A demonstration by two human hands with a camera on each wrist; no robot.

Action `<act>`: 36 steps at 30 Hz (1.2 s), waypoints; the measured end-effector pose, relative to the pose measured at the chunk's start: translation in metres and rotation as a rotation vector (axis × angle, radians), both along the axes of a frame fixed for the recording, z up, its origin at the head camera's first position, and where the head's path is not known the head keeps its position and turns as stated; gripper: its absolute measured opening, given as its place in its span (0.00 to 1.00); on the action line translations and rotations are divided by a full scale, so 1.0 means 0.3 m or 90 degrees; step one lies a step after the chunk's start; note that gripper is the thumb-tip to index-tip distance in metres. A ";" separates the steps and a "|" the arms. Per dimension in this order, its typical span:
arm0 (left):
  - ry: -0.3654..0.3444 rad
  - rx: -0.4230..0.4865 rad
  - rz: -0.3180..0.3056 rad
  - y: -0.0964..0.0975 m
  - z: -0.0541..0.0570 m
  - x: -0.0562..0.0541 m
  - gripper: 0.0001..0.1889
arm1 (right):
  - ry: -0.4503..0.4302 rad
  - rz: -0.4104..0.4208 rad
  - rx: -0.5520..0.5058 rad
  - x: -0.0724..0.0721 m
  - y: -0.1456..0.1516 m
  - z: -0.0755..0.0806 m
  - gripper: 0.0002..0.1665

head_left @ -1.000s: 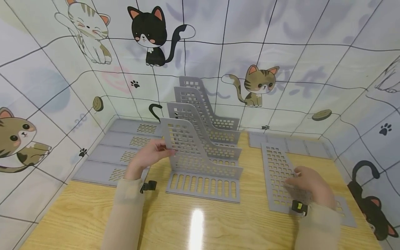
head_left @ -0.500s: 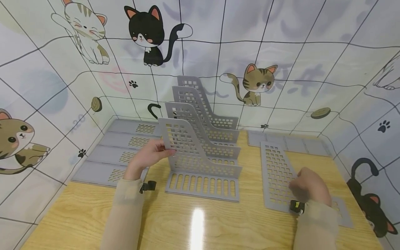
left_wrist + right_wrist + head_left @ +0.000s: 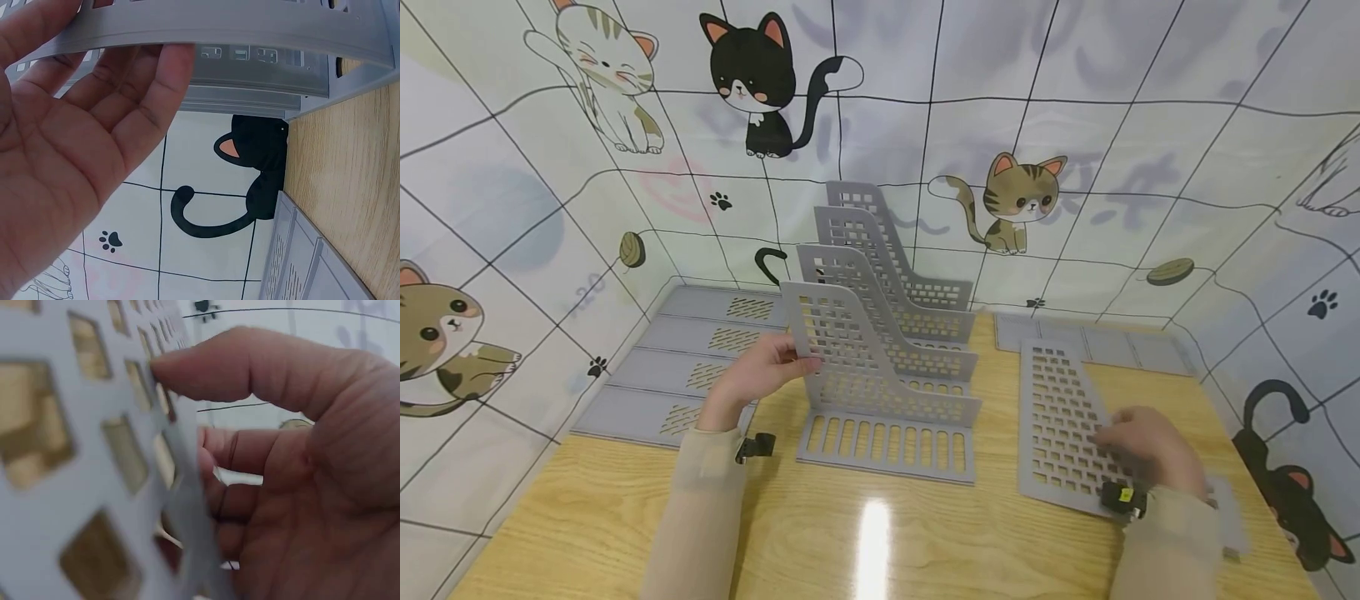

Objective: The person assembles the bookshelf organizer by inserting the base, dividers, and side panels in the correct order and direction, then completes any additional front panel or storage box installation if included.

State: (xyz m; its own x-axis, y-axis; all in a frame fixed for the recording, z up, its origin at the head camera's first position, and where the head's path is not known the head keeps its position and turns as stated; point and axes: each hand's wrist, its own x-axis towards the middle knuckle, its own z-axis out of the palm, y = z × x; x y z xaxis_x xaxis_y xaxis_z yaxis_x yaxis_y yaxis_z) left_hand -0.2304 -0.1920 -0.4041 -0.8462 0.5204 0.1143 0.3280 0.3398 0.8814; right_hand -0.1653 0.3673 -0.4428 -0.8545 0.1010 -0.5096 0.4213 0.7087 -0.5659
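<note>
A grey plastic file rack stands mid-table, with several perforated, curved dividers upright on a slotted base [image 3: 886, 477]. At its front, my left hand [image 3: 760, 367] holds the left edge of the nearest divider [image 3: 865, 367], thumb on the near face; in the left wrist view the fingers reach behind the divider [image 3: 262, 28]. To the right, my right hand [image 3: 1150, 442] pinches the slanted edge of a loose perforated side panel [image 3: 1063, 429]. The right wrist view has the thumb against the blurred panel [image 3: 37, 509] and the other fingers behind it.
Flat grey panels [image 3: 662, 367] with slanted slots lie at the left. Another grey strip [image 3: 1112, 350] lies along the back right, and a grey piece [image 3: 1228, 517] shows beyond the right wrist. Cat-print sheeting [image 3: 880, 133] walls the wooden table [image 3: 820, 542].
The loose panel has shifted slightly left and its face has turned more toward me, with the right hand's fingers repositioned on its edge. The left hand and rack have stayed put.
</note>
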 end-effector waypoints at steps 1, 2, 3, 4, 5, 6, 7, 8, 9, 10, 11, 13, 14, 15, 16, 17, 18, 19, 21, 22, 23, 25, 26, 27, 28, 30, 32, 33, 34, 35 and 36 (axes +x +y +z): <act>0.000 0.000 -0.001 -0.001 -0.001 0.000 0.08 | 0.010 0.006 -0.002 0.002 0.003 0.005 0.18; 0.001 -0.001 -0.001 -0.001 -0.002 0.000 0.08 | 0.020 0.009 -0.019 0.002 0.005 0.013 0.18; 0.001 -0.003 0.001 -0.001 -0.002 0.000 0.08 | 0.030 0.011 -0.038 0.005 0.004 0.023 0.18; 0.001 -0.004 0.001 -0.002 -0.003 0.000 0.08 | 0.043 0.017 -0.052 0.008 0.001 0.034 0.19; 0.000 -0.003 0.000 -0.002 -0.003 0.000 0.08 | 0.057 0.023 -0.063 0.010 -0.004 0.044 0.22; -0.001 -0.004 0.000 -0.002 -0.002 0.001 0.09 | 0.073 0.029 -0.070 0.013 -0.011 0.055 0.25; -0.003 -0.005 0.001 -0.003 -0.001 0.001 0.09 | 0.091 0.035 -0.083 0.015 -0.019 0.066 0.28; -0.005 -0.006 0.002 -0.003 0.000 0.002 0.09 | 0.106 0.038 -0.114 0.017 -0.029 0.076 0.32; -0.007 -0.006 0.002 -0.003 0.002 0.003 0.09 | 0.125 0.046 -0.130 0.020 -0.041 0.086 0.34; -0.011 -0.006 0.003 -0.003 0.003 0.003 0.10 | 0.142 0.055 -0.141 0.023 -0.051 0.095 0.35; -0.014 -0.006 0.006 -0.003 0.003 0.004 0.10 | 0.156 0.063 -0.150 0.025 -0.062 0.103 0.35; -0.018 -0.011 0.012 -0.002 0.002 0.005 0.10 | 0.187 0.088 -0.157 0.030 -0.081 0.120 0.33; -0.018 -0.017 0.015 -0.001 0.000 0.005 0.10 | 0.198 0.100 -0.153 0.033 -0.089 0.129 0.32; -0.018 -0.027 0.023 0.000 -0.003 0.006 0.10 | 0.207 0.111 -0.147 0.037 -0.096 0.137 0.31; -0.020 -0.039 0.030 0.000 -0.007 0.006 0.11 | 0.214 0.121 -0.138 0.041 -0.103 0.146 0.30; -0.019 -0.051 0.035 0.000 -0.013 0.006 0.11 | 0.219 0.130 -0.133 0.047 -0.110 0.154 0.28; -0.021 -0.067 0.039 -0.001 -0.019 0.007 0.12 | 0.225 0.139 -0.134 0.052 -0.117 0.163 0.27; -0.027 -0.081 0.045 -0.002 -0.024 0.010 0.13 | 0.232 0.150 -0.135 0.056 -0.123 0.170 0.25; -0.040 -0.110 0.060 -0.005 -0.034 0.016 0.14 | 0.242 0.167 -0.149 0.063 -0.139 0.183 0.21; -0.051 -0.123 0.068 -0.007 -0.040 0.019 0.14 | 0.248 0.175 -0.154 0.066 -0.146 0.186 0.20; -0.057 -0.141 0.077 -0.007 -0.047 0.023 0.14 | 0.256 0.186 -0.161 0.067 -0.152 0.187 0.18; -0.086 -0.176 0.102 -0.007 -0.056 0.035 0.13 | 0.270 0.209 -0.178 0.070 -0.163 0.186 0.16; -0.099 -0.197 0.114 -0.006 -0.062 0.040 0.13 | 0.272 0.216 -0.188 0.072 -0.166 0.185 0.15; -0.116 -0.215 0.122 -0.004 -0.066 0.047 0.14 | 0.273 0.225 -0.192 0.074 -0.166 0.183 0.14; -0.135 -0.233 0.129 -0.003 -0.071 0.053 0.14 | 0.275 0.235 -0.198 0.075 -0.165 0.180 0.14; -0.171 -0.254 0.135 0.002 -0.079 0.063 0.15 | 0.282 0.253 -0.204 0.081 -0.161 0.173 0.13; -0.204 -0.258 0.134 0.006 -0.087 0.071 0.15 | 0.288 0.265 -0.203 0.087 -0.153 0.165 0.11; -0.215 -0.257 0.131 0.008 -0.091 0.074 0.15 | 0.293 0.271 -0.200 0.089 -0.149 0.161 0.10; -0.223 -0.257 0.130 0.010 -0.096 0.074 0.14 | 0.294 0.275 -0.202 0.090 -0.145 0.158 0.10; -0.229 -0.258 0.129 0.012 -0.100 0.076 0.14 | 0.297 0.276 -0.204 0.093 -0.142 0.155 0.10; -0.237 -0.257 0.131 0.014 -0.103 0.076 0.14 | 0.296 0.276 -0.207 0.093 -0.139 0.152 0.09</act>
State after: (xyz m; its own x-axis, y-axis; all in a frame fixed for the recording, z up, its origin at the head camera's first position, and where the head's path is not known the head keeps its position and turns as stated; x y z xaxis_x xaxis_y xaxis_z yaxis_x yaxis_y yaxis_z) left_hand -0.2076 -0.1878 -0.4351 -0.8795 0.2819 -0.3835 -0.0872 0.6967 0.7120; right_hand -0.1373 0.3257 -0.3972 -0.9196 -0.3917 -0.0302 -0.1957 0.5232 -0.8294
